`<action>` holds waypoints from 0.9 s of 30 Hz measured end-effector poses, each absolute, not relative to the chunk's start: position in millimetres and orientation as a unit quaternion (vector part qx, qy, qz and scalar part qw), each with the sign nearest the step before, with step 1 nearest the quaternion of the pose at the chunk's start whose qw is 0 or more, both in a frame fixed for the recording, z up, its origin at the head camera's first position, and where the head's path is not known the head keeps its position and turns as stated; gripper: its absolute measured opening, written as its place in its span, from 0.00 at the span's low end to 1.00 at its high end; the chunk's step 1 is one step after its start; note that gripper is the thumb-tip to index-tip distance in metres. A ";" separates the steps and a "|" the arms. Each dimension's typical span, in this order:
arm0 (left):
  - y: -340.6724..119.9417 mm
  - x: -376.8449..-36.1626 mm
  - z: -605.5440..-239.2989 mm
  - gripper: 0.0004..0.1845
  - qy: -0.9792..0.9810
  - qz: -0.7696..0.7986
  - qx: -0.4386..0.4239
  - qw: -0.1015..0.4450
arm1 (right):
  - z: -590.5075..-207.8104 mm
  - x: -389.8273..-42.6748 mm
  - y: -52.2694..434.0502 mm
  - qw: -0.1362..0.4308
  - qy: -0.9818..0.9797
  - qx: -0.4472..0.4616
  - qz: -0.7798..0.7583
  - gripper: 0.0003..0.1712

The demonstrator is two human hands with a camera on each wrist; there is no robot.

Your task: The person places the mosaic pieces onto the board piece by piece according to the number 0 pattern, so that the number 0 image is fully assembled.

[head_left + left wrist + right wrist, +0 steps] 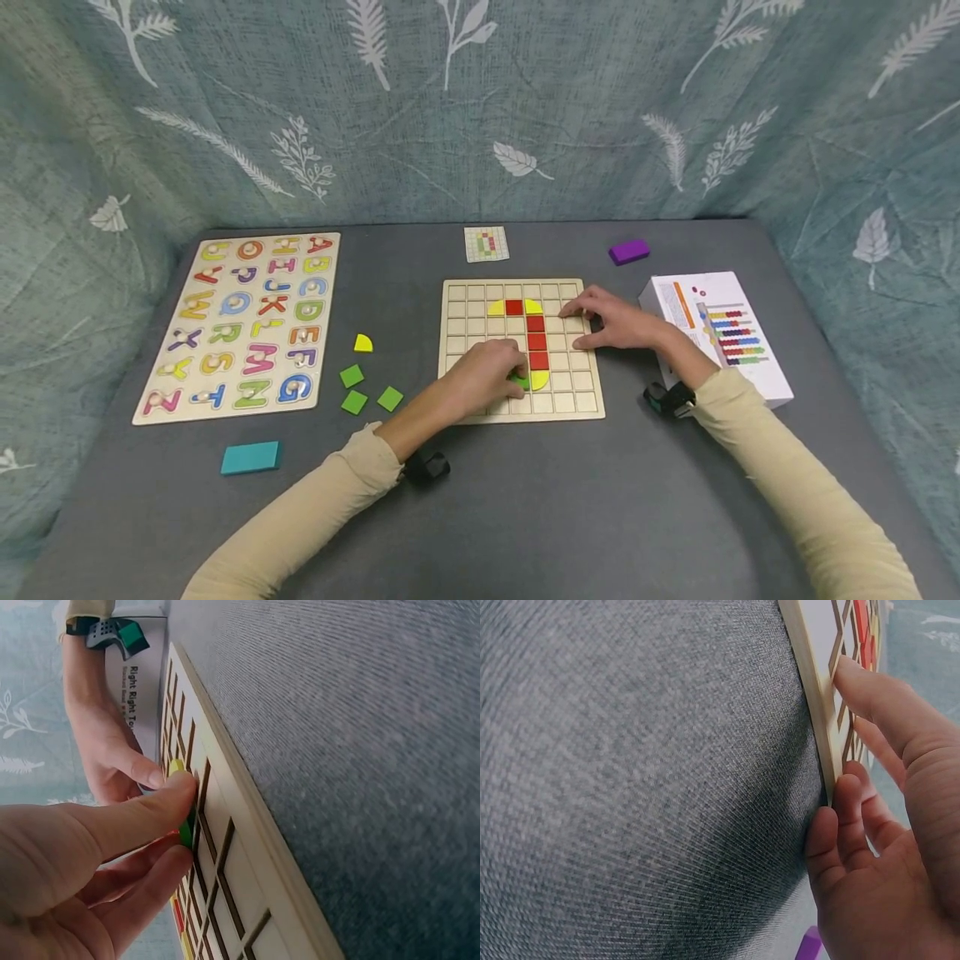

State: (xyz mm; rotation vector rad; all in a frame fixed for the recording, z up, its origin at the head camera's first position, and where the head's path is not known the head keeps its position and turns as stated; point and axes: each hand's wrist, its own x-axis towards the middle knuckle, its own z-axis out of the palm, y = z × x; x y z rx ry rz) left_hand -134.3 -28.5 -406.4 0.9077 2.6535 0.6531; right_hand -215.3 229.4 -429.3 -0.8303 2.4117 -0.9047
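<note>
Here your left hand (482, 373) pinches one green tile (521, 382) at the board (585, 406), beside one of its three yellow pieces (540, 381); four red squares (537, 342) lie beyond that grip, three loose green squares (390, 398) left; your right hand (624, 322), fingers apart, touches the board's right side

This was a cloth-screened tabletop play corner, home or lab unclear: blue-green leaf-printed drapes (420, 158) hung far, left and right around a grey woven-topped table (525, 517), bearing a pale wooden alphabet puzzle (255, 317) at left and a white abacus-printed cardboard box (682, 310) at right.
</note>
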 end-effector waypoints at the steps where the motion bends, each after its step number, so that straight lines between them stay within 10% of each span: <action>1: -29.3 -134.8 -406.7 0.06 0.913 0.225 0.316 0.129 | -429.0 -215.6 229.4 0.216 0.870 -0.300 -0.326 0.27; 16: -43.8 -129.2 -405.9 0.04 0.905 0.223 0.345 0.111 | -431.6 -217.6 222.6 0.215 0.867 -0.308 -0.328 0.27; 27: -143.5 -115.7 -390.4 0.10 0.925 0.240 0.271 0.113 | -428.7 -214.7 229.8 0.217 0.875 -0.291 -0.319 0.27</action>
